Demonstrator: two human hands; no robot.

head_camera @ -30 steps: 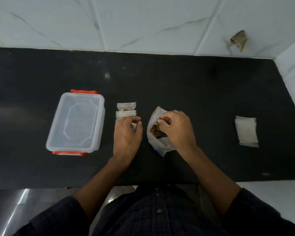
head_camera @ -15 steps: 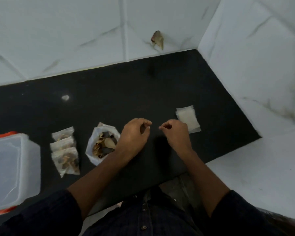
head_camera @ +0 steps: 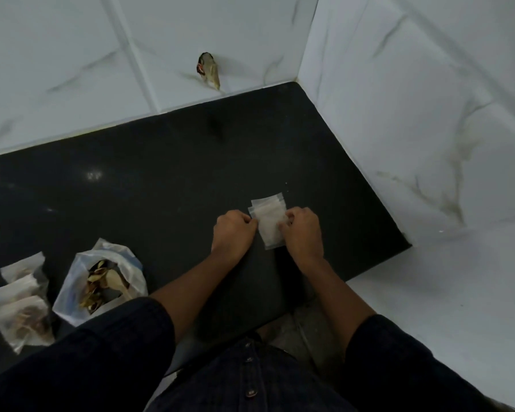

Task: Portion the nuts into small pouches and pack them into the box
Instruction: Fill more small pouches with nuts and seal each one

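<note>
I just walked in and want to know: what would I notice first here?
First, the two hands, left and right, pinching a small stack of empty pouches in the middle of the black counter. Next, at the lower left, an open bag of nuts beside three filled pouches.

Both forearms extend forward from dark sleeves pushed up near the elbows, converging slightly toward the centre. Left hand (head_camera: 234, 233): knuckles up, fingers curled under, fingertips drawn together at its right side in a pinch. Right hand (head_camera: 304, 231): knuckles up, fingers curled, thumb and fingertips (head_camera: 283, 225) pressed together at its left side. The two hands sit level with each other, near but apart, pinch points facing one another. Wrists straight, both low over the table (head_camera: 161, 188).
</note>
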